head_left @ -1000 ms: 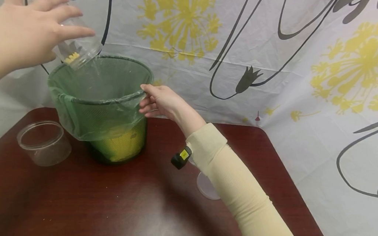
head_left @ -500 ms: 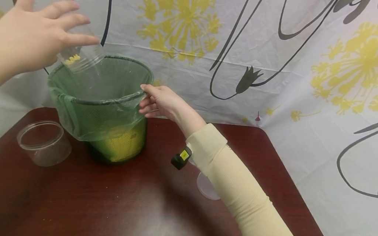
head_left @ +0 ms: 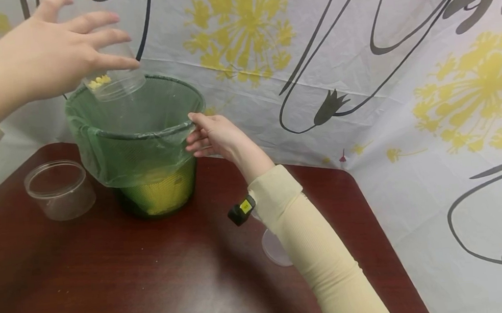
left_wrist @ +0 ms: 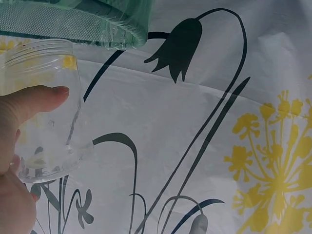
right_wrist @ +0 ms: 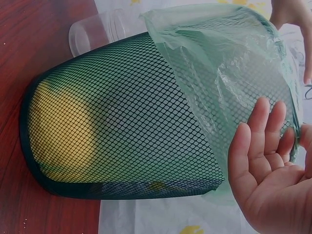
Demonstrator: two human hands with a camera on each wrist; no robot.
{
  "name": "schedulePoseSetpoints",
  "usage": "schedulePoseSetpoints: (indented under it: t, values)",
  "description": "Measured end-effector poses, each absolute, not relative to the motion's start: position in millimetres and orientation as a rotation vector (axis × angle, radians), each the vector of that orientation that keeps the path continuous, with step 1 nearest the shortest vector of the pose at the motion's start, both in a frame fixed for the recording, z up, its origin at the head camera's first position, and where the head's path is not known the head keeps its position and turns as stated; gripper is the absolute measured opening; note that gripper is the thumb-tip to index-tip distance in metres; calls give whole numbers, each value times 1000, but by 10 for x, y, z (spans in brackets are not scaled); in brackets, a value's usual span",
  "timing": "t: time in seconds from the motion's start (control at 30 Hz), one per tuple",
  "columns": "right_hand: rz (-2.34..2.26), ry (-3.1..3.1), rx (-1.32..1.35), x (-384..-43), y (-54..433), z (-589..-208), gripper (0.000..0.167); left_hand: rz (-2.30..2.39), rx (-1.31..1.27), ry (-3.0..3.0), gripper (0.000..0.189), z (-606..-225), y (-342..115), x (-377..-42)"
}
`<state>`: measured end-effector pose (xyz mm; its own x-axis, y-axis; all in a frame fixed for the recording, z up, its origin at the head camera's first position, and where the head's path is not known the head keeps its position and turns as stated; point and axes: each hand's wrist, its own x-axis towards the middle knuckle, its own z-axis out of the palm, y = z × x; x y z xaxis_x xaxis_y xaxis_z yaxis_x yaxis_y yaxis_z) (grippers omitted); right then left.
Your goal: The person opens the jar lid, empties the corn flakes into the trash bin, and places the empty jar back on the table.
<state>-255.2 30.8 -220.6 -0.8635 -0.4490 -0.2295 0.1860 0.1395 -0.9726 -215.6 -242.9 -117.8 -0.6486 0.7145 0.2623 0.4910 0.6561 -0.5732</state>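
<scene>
My left hand (head_left: pixel 54 54) grips a clear plastic jar (head_left: pixel 123 85), tipped mouth-down above the back left rim of a green mesh wastebasket (head_left: pixel 178 187). A few yellow bits (head_left: pixel 100 82) cling inside near the jar's mouth. In the left wrist view the thumb lies across the jar (left_wrist: pixel 61 117). A thin green bin liner (head_left: pixel 123 164) lines the basket and folds over its rim. On the right side, my right hand (head_left: pixel 216 137) pinches rim and liner between thumb and index finger, the other fingers loosely bent. A yellow mass (right_wrist: pixel 63 129) shows through the mesh at the bottom.
An open clear tub (head_left: pixel 61 193) stands on the dark red table (head_left: pixel 110 285) left of the wastebasket. Partly under the right forearm lies a clear round lid (head_left: pixel 276 248). Small crumbs dot the tabletop. A flower-printed cloth (head_left: pixel 247 112) hangs behind.
My left hand has shifted slightly right and down with the jar, whose mouth now points more straight down. The yellow bits stay inside it. My right hand holds its place on the rim.
</scene>
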Motion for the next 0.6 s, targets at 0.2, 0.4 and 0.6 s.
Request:
schedulePoseSetpoints:
  t: [0.2,0.4,0.6]
  values:
    - [-1775,1948,-251,-2558,309,-2209,32,711,-929,-2411,96,-1208,-2407,-2172]
    - [-1777,1948,-250,-2574,307,-2214,32,719,-944,-2409,99,-1229,-2392,-2174]
    - [-1776,1952,-256,-2565,311,-2210,32,733,-954,-2414,98,-1242,-2385,-2176]
